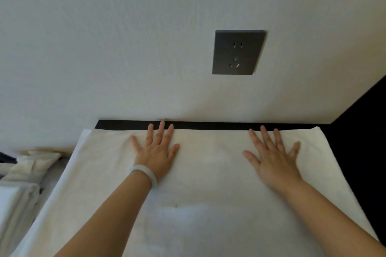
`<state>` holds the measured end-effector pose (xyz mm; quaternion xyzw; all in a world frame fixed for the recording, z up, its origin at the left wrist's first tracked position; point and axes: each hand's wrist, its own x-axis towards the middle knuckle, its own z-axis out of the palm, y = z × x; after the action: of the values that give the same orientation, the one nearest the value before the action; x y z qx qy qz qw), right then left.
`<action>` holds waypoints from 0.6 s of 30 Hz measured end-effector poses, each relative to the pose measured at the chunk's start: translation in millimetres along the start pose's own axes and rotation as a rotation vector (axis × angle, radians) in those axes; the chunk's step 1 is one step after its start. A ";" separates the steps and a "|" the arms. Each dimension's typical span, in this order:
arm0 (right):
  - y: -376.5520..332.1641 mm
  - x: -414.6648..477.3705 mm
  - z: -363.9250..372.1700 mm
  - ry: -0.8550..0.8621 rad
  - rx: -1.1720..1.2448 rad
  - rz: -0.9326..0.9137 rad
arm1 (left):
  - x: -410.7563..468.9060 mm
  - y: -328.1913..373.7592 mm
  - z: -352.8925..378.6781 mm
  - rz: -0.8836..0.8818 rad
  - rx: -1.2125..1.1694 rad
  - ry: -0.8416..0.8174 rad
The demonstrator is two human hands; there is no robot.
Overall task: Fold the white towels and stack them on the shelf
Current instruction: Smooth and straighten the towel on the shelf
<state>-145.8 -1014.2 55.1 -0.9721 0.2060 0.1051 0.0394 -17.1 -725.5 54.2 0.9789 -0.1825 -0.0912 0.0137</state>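
A white towel [208, 183] lies spread flat over a dark surface [208, 125] that runs along the wall. My left hand [157, 148] lies flat on the towel near its far edge, fingers spread and straight, with a pale bracelet on the wrist. My right hand [273, 154] presses flat on the towel's far right part, fingers spread as well. Neither hand holds anything. The towel's near edge runs out of view at the bottom.
More white towels [18, 198] lie piled at the lower left, with crumpled ones [35, 165] behind them. A dark wall socket [238, 52] sits on the white wall above. A black panel [363, 131] rises at the right.
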 end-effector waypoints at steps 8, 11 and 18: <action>58.8 -27.2 15.7 0.157 0.075 -0.094 | -54.5 122.6 34.1 0.350 0.019 0.018; 106.0 -14.3 -4.9 0.085 0.036 0.110 | -52.6 119.1 28.2 0.340 0.035 0.022; 33.4 -88.5 17.8 0.165 0.132 -0.242 | -101.0 129.5 22.8 0.358 -0.004 0.044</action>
<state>-241.8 -1007.9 56.2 -0.9904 0.0963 0.0057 0.0988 -159.8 -809.9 57.1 0.9324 -0.3535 -0.0662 0.0358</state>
